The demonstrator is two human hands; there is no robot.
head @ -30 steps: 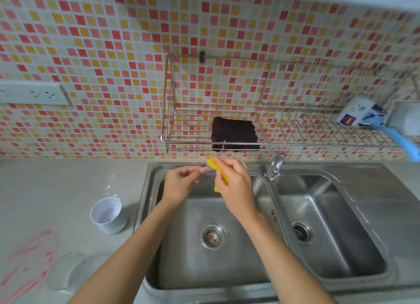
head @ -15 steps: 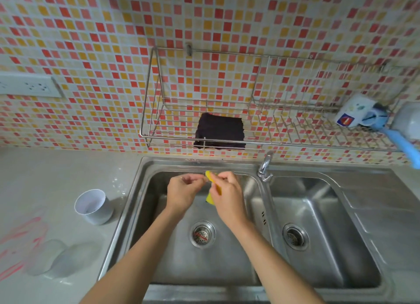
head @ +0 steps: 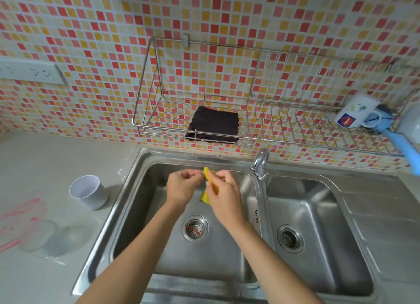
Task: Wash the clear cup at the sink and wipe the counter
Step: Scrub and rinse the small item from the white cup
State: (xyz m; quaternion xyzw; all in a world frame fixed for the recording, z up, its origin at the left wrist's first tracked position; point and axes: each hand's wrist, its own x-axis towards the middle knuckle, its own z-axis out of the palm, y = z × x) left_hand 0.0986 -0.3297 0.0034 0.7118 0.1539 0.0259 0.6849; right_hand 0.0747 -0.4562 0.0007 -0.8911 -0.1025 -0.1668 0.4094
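Note:
Both my hands are over the left basin of the steel double sink [head: 136, 212]. My right hand [head: 223, 196] grips a yellow sponge [head: 207, 174], which sticks out above and below its fingers. My left hand [head: 181, 187] pinches the sponge's upper end. A clear cup [head: 43, 237] lies on its side on the grey counter [head: 45, 158] at the lower left, beside pink marks [head: 20, 217] on the counter. A dark folded cloth [head: 213, 125] rests in the wire wall rack [head: 145, 112] above the sink.
A white cup [head: 87, 191] stands upright on the counter left of the sink. The tap [head: 260, 164] sits between the two basins. A mug [head: 356, 113] and a blue-handled brush [head: 402, 144] are on the rack's right end. A socket strip [head: 29, 73] is on the tiled wall.
The view has shifted, so sink and hands sit lower and more central in the frame. Both hands stay together on the yellow sponge over the left basin, working it slightly.

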